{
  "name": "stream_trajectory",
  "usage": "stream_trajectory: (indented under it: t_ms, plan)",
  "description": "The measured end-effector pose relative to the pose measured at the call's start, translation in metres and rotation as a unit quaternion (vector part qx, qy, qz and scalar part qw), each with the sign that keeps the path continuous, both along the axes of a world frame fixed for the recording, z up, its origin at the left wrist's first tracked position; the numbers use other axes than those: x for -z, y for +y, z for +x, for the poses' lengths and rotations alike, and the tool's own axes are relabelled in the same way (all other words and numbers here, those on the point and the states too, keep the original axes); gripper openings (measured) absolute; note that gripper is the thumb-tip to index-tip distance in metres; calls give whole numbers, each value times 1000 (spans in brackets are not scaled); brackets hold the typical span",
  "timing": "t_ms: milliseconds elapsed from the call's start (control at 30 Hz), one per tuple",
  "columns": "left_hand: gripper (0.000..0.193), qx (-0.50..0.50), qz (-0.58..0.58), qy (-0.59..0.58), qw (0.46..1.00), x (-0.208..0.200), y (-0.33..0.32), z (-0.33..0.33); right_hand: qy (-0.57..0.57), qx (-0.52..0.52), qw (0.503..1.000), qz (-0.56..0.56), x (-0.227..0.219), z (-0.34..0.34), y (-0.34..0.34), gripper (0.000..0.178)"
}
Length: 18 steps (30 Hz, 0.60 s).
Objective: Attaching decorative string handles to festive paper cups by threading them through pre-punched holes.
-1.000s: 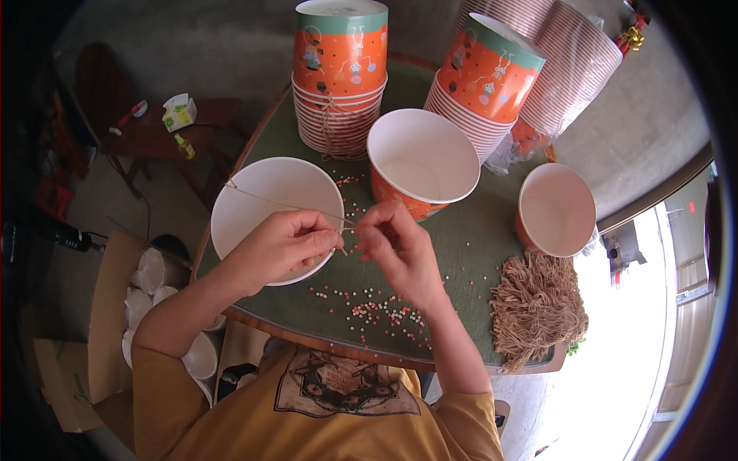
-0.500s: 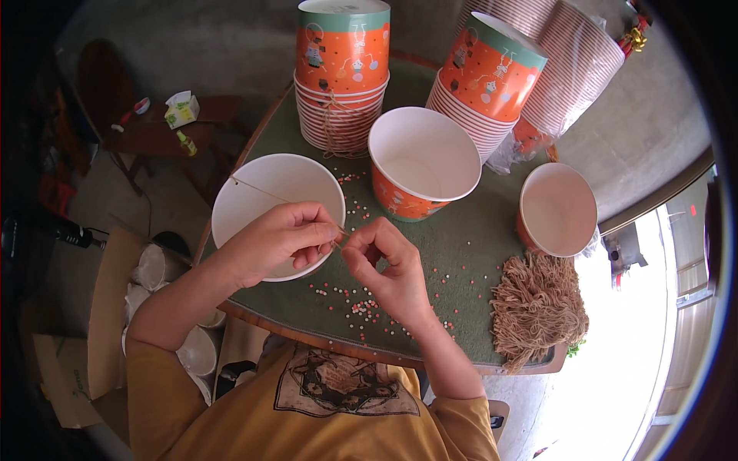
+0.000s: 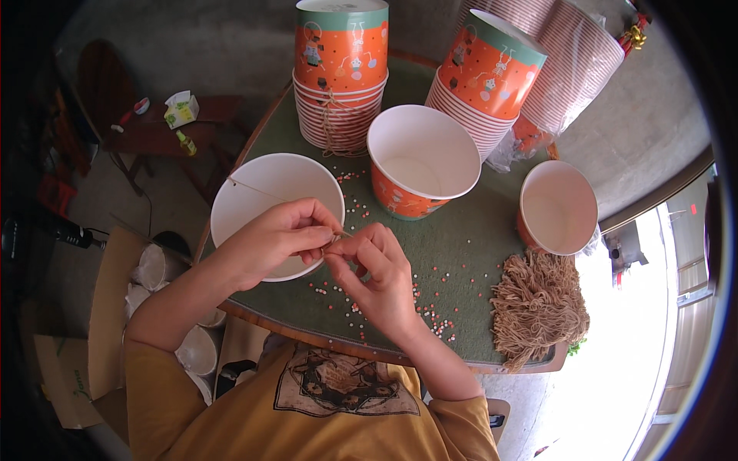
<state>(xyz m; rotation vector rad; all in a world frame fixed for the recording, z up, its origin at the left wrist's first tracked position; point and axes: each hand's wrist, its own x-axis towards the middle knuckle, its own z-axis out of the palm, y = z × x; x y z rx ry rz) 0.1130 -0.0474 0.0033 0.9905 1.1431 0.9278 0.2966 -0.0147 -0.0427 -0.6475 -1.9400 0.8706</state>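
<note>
The bowl [image 3: 307, 178] could have tipped had a forearm [image 3: 188, 296] caught its rim. Over its near-right edge, the left hand [image 3: 290, 233] pinched a cord [image 3: 254, 188] running from the bowl's far-left rim; the right hand [image 3: 373, 273] sat close beside, narrowed, its hold unclear. A loose pinch might have let the cord slip. Green lettering [image 3: 79, 383] marked the carton [image 3: 114, 307] left of the bowl.

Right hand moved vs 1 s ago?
Yes. Against the middle tub, the right hand has shifted left and toward the person's body; it overlapped the tub's lower edge then, and now shows below it.
</note>
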Motion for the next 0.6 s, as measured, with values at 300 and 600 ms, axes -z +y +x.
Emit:
stream_trajectory:
  t_ms: [300, 600]
  plan:
    - [13, -3, 8, -7, 1000, -3, -7, 0, -32, 16, 993, 110, -3, 5, 0, 20]
    - [11, -16, 137, 132, 982, 2, -14, 6, 40, -43, 977, -207, -3, 11, 5, 15]
